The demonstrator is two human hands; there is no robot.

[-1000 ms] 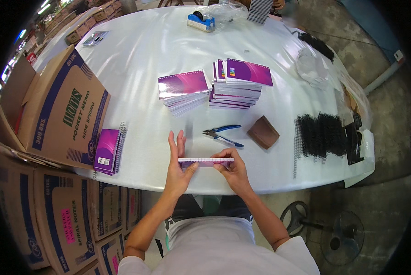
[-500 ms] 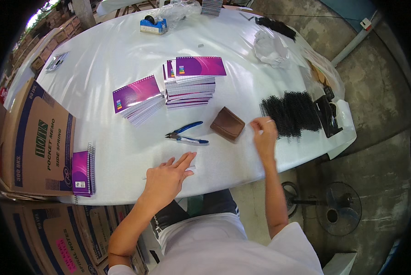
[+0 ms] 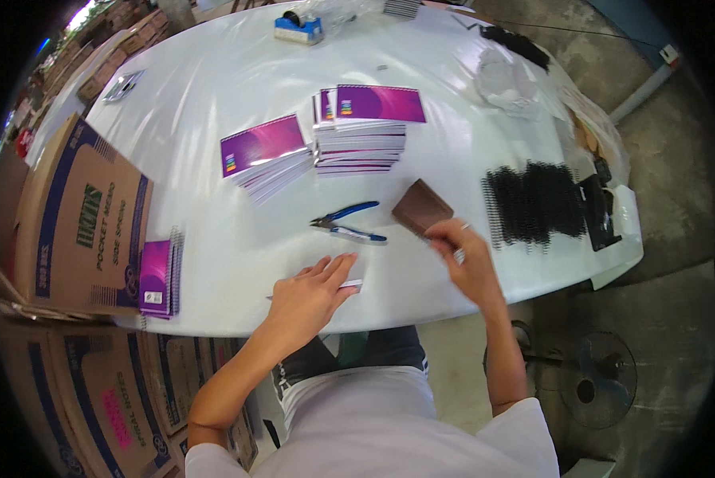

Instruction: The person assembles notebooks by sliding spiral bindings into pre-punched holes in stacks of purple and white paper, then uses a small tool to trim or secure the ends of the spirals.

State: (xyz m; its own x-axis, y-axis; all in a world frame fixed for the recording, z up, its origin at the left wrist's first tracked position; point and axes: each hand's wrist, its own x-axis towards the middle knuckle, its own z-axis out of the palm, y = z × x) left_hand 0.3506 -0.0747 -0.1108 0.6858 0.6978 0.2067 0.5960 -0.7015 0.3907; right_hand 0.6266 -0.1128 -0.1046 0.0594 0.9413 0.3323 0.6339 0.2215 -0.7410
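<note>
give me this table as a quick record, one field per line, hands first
left hand: lies over a mostly hidden pad, white edge showing
right hand: at the near corner of a brown block, grip unclear
tool: blue-handled cutters, handles spread
stacks: purple-covered notepads, two piles
left side: cardboard box, purple spiral notebooks beside it
right side: black spiral coils
far side: blue tape dispenser

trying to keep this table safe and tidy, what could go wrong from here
The cutting pliers lie with handles spread just beyond the left hand, so reaching forward might snag them. The left notebook stack leans and could slide if bumped. The white-edged pad, mostly hidden under that hand, might shift if the hand slips.
</note>
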